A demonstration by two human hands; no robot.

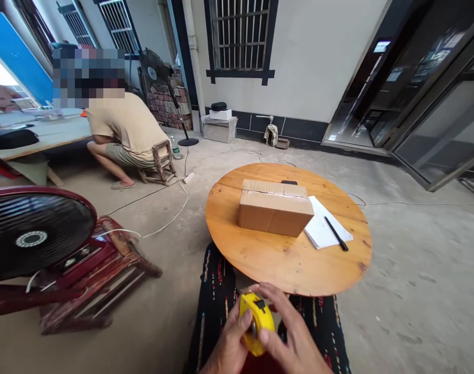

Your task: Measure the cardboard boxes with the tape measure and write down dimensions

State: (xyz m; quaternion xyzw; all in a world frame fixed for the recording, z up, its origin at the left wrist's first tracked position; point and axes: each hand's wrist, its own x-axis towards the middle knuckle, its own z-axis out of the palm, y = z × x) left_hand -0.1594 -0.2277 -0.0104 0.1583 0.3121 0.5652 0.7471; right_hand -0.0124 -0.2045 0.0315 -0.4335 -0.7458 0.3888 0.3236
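A yellow tape measure (pixel 267 321) with a black button is held between both hands, above my lap and in front of the round table's near edge. My left hand (pixel 229 340) is closed round its left side, thumb on the casing. My right hand (pixel 289 335) grips the other side, its thumb low on the case and its fingers reaching over the far end. On the round wooden table (pixel 256 259) stands a closed, taped cardboard box (pixel 274 213). White paper sheets (pixel 325 231) lie right of the box, with a black pen (pixel 336 234) across them.
A dark object (pixel 289 182) lies behind the box. On the left a red fan (pixel 34 239) rests on a wooden chair (pixel 116 275). Farther off, a person (pixel 123 124) sits on a low stool by a long table (pixel 53 136). Cables (pixel 174 224) cross the concrete floor.
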